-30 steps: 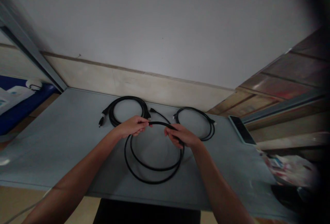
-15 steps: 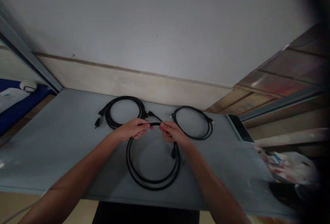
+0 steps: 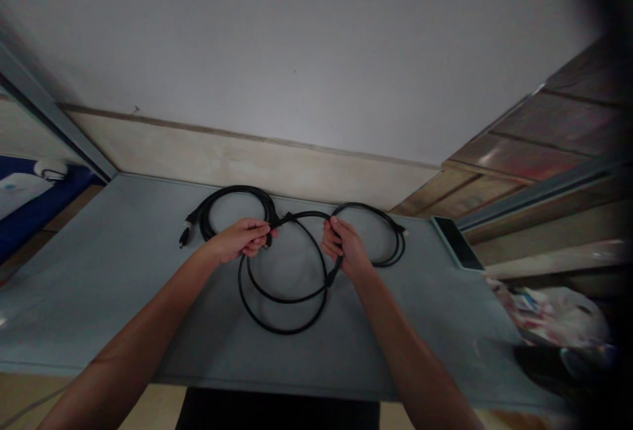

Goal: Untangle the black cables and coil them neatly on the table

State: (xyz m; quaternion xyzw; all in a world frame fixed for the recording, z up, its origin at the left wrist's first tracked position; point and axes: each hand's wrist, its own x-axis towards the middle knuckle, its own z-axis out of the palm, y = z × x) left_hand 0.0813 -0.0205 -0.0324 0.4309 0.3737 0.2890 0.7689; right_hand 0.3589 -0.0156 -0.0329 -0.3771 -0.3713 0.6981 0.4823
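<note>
Two bare hands hold a black cable [image 3: 284,298] looped over the middle of a grey table [image 3: 99,285]. The left hand [image 3: 242,239] is closed around the loops at their far left. The right hand [image 3: 343,248] grips the cable at the far right, with a plug end [image 3: 329,278] hanging just below it. The loops sag onto the table toward the near edge. A coiled cable [image 3: 232,209] lies far left, another coil [image 3: 383,235] far right. A phone [image 3: 457,242] rests further right.

Plain room in a home, bare grey table [image 3: 99,298] against a white wall [image 3: 316,54], wooden panelling [image 3: 534,153] at right, blue bedding [image 3: 30,206] beyond a metal frame
</note>
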